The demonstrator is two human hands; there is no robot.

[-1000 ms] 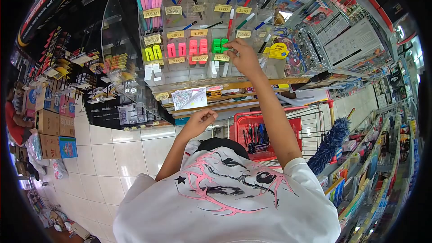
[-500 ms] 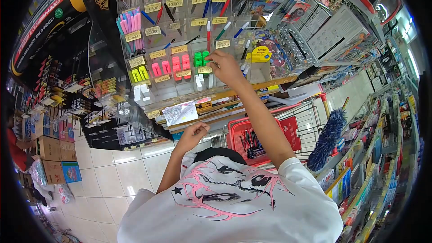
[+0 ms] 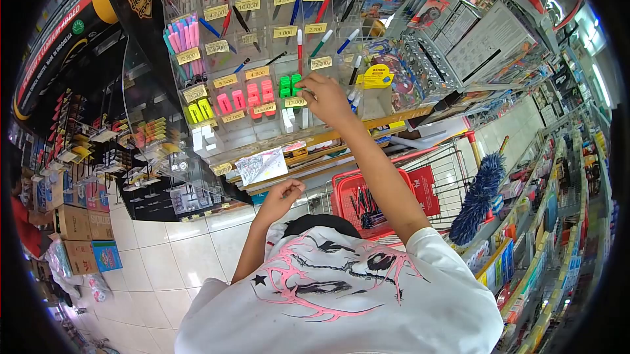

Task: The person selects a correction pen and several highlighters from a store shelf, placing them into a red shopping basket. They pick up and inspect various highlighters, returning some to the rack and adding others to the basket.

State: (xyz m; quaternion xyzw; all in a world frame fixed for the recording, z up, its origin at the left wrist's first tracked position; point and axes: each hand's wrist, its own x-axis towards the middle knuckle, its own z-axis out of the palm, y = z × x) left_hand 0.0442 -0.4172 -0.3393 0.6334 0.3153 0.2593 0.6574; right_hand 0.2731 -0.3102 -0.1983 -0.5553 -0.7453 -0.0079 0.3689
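My right hand (image 3: 325, 98) reaches into the clear pen display rack (image 3: 230, 134), its thumb and fingertips closed at the right edge of the green highlighters (image 3: 287, 86). The fingers partly cover the rightmost one. Left of these stand pink highlighters (image 3: 261, 95) and yellow highlighters (image 3: 201, 110), upright in their own compartments. White blocks (image 3: 288, 120), perhaps highlighter ends, show below the green ones. Lower down, my left hand (image 3: 279, 200) hovers in front of the rack with its fingers curled in; nothing shows in it.
A red basket (image 3: 340, 200) holding several dark pens sits in a shopping cart (image 3: 453, 170). A blue duster (image 3: 479, 200) leans at the right by stocked shelves. Cardboard boxes (image 3: 80, 257) stand on the left floor, near a person in a red sleeve (image 3: 29, 229).
The view shifts slightly, so the rack sits a little further left. My right hand stays at the green highlighters, its fingertips slightly closer over them. My left hand keeps its curled pose.
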